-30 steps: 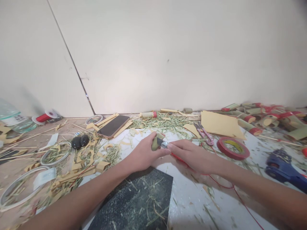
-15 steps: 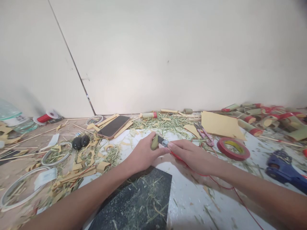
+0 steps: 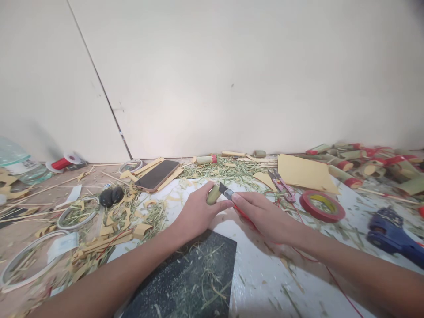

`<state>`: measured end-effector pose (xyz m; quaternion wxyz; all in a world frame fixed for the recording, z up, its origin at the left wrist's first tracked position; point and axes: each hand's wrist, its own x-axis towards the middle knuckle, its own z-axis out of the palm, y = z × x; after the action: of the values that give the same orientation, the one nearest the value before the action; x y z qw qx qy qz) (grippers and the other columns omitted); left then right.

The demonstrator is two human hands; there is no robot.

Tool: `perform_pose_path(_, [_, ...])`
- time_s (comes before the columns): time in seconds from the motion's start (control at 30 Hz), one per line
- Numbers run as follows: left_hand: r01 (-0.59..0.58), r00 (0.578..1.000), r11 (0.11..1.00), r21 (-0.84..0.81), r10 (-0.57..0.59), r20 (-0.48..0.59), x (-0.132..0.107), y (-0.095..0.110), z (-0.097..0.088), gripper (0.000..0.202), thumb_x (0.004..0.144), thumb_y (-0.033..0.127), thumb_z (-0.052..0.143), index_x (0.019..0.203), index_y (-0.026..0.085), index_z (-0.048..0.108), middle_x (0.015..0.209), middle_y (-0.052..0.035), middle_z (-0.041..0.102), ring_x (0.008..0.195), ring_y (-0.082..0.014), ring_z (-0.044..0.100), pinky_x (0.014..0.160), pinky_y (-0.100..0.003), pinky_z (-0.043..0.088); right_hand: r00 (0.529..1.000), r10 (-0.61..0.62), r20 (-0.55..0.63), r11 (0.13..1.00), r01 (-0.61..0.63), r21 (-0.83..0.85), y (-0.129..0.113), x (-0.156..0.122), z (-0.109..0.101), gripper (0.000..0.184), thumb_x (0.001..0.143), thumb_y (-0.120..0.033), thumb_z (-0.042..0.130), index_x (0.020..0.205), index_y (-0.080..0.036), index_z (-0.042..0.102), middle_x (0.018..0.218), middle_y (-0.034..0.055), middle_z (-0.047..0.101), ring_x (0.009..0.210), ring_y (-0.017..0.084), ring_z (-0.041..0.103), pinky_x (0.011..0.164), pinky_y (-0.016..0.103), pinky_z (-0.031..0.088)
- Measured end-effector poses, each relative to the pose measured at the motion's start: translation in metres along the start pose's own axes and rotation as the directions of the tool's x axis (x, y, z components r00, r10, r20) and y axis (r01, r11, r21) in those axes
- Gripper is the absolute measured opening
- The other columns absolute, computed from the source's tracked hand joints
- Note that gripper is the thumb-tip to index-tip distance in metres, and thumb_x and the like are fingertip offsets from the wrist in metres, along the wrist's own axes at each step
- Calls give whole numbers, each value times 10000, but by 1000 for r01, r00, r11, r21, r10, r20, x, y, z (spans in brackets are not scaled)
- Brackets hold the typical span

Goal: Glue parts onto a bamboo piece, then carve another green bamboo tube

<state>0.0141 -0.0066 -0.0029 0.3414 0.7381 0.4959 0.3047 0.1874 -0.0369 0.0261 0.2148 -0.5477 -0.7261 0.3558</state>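
My left hand (image 3: 200, 211) is closed round a short green tube (image 3: 214, 194), which looks like a cut piece of plant stem or bamboo; most of it is hidden by the fingers. In my right hand (image 3: 260, 214) is a utility knife (image 3: 228, 193), its dark blade pointing up and left, close to the tube. The knife's red body is mostly covered by my palm. Below my hands lies a dark board (image 3: 195, 278) strewn with green shavings, on a white sheet (image 3: 265, 287).
A phone (image 3: 158, 175), scissors (image 3: 282, 185), yellow card (image 3: 304, 174) and red tape roll (image 3: 322, 206) lie beyond my hands. A blue glue gun (image 3: 392, 236) is at right, below piled red-ended tubes (image 3: 351, 182). White rings (image 3: 29, 256) and scraps cover the left.
The knife blade has swung away from the tube and now points more upward. The tube has turned slightly in my left hand. The surroundings are unchanged.
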Motion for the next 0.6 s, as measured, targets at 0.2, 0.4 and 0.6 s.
perform_pose_path(0.2, [-56,987,997,-49,62,145,0,2,-5,319,789,480,607,970,230,530,776,31,527,718,-152,436,663,-276,333,992,-10,128,999,15,-35,-1,1,-7,413,945,-406,318,587,-203,343,566,-35,385,523,113,378,512,254,309])
perform_pose_path(0.4, [-43,997,999,-11,44,61,0,-1,-2,285,767,462,628,834,203,533,706,35,494,674,-143,401,619,-261,306,998,-42,55,999,43,-29,2,0,-2,422,961,-406,299,595,-203,352,577,-35,394,547,120,402,538,259,314])
perform_pose_path(0.6, [-21,1000,1000,2,21,13,-1,2,-1,354,790,520,585,731,203,440,667,46,429,651,-135,371,594,-261,288,999,-36,41,999,36,1,3,1,-3,451,956,-466,270,595,-209,353,538,-37,390,507,115,379,505,248,311])
